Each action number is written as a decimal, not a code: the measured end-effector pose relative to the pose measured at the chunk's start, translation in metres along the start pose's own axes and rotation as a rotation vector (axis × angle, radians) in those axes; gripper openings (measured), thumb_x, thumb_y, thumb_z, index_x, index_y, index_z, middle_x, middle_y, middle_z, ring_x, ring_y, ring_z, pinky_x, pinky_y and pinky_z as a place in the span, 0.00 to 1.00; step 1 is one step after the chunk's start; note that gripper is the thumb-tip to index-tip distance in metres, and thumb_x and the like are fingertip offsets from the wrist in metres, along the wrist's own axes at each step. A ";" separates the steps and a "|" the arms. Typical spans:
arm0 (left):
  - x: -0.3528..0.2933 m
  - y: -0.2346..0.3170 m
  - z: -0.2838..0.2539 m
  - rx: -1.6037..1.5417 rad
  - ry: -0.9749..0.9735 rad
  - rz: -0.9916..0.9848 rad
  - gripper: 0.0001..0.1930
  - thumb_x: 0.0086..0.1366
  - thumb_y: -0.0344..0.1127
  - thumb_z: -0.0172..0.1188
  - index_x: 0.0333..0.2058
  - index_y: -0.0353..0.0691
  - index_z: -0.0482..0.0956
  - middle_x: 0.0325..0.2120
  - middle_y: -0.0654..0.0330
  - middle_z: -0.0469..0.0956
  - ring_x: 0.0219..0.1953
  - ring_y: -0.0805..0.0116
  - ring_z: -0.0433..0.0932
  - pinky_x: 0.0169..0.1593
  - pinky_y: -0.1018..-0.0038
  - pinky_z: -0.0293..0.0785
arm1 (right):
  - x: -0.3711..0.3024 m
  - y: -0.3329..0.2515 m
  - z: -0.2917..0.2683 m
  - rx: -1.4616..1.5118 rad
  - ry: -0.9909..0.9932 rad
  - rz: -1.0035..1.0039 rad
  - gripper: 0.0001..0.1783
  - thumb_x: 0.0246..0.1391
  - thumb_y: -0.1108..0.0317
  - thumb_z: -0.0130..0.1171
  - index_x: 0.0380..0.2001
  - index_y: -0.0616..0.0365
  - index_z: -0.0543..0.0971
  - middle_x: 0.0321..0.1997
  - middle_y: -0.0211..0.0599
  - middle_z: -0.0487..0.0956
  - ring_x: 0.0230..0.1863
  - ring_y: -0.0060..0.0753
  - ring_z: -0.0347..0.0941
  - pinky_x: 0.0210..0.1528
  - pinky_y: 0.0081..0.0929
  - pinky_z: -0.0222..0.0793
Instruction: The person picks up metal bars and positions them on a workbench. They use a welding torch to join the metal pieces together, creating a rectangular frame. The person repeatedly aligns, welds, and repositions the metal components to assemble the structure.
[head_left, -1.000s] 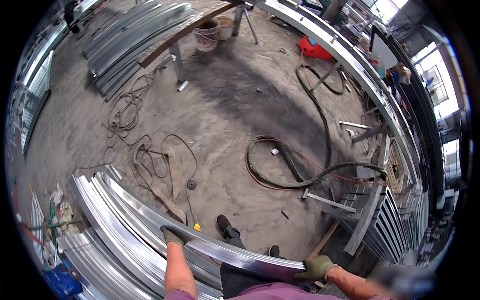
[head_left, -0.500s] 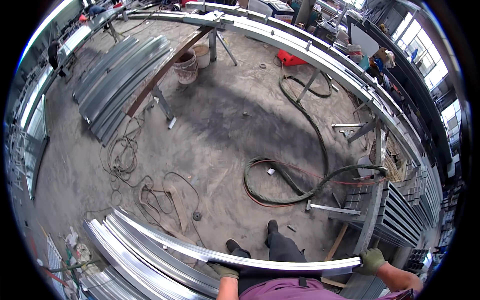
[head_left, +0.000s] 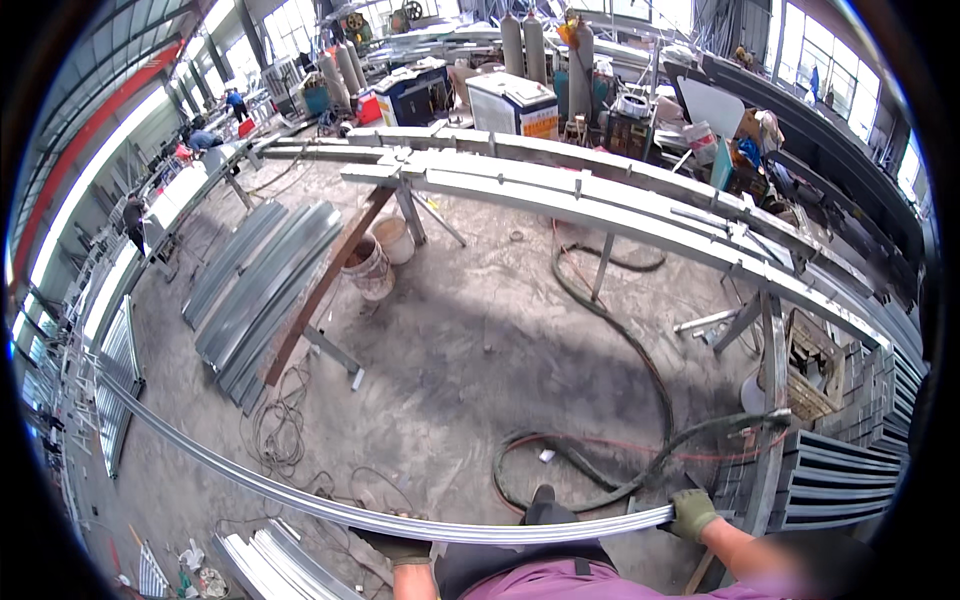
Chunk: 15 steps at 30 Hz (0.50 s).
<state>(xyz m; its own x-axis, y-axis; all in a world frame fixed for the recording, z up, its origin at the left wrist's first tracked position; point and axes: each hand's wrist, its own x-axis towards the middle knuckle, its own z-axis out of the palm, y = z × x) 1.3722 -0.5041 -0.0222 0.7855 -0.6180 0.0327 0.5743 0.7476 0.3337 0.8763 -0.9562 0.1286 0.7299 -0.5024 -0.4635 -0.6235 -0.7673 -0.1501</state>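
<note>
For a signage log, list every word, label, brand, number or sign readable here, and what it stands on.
None can be read clearly.
White cabinet, orange panel: any print is too small to read.
Red overhead beam: any print is too blurred.
Held metal profile: no lettering visible.

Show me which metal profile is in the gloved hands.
The long metal profile crossing the lower view: right hand gripping its right end, left hand farther along. The stacked profiles at lower left are untouched.

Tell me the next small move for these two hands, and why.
Probably slide the left gloved hand slightly farther left along the long silvery metal strip: the right green-gloved hand holds its right end, while much of its length extends beyond the left hand.
</note>
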 end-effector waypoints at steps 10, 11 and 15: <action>0.234 -0.046 0.212 -0.028 -0.032 0.067 0.42 0.75 0.72 0.41 0.54 0.35 0.84 0.55 0.49 0.86 0.60 0.51 0.79 0.71 0.50 0.67 | 0.193 -0.070 -0.125 0.276 0.015 -0.203 0.22 0.48 0.56 0.69 0.48 0.44 0.87 0.42 0.46 0.89 0.47 0.55 0.86 0.53 0.50 0.80; 0.269 -0.016 0.217 -0.291 0.148 -0.035 0.37 0.76 0.68 0.43 0.52 0.38 0.85 0.50 0.50 0.87 0.56 0.50 0.82 0.66 0.50 0.73 | 0.196 -0.064 -0.138 0.223 -0.085 -0.121 0.21 0.48 0.56 0.69 0.48 0.44 0.87 0.43 0.47 0.89 0.47 0.56 0.86 0.52 0.51 0.80; 0.354 -0.035 0.149 0.046 -0.042 -0.039 0.35 0.73 0.68 0.48 0.50 0.40 0.85 0.44 0.48 0.88 0.45 0.42 0.86 0.56 0.43 0.80 | 0.230 0.007 -0.084 0.195 -0.069 0.028 0.25 0.51 0.53 0.70 0.53 0.46 0.86 0.51 0.49 0.88 0.53 0.56 0.85 0.55 0.50 0.79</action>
<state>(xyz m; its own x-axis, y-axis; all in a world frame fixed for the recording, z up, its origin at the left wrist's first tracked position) 1.5959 -0.7858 0.1180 0.7521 -0.6565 0.0581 0.5918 0.7115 0.3788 1.0636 -1.1103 0.0946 0.6944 -0.4889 -0.5280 -0.6908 -0.6584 -0.2989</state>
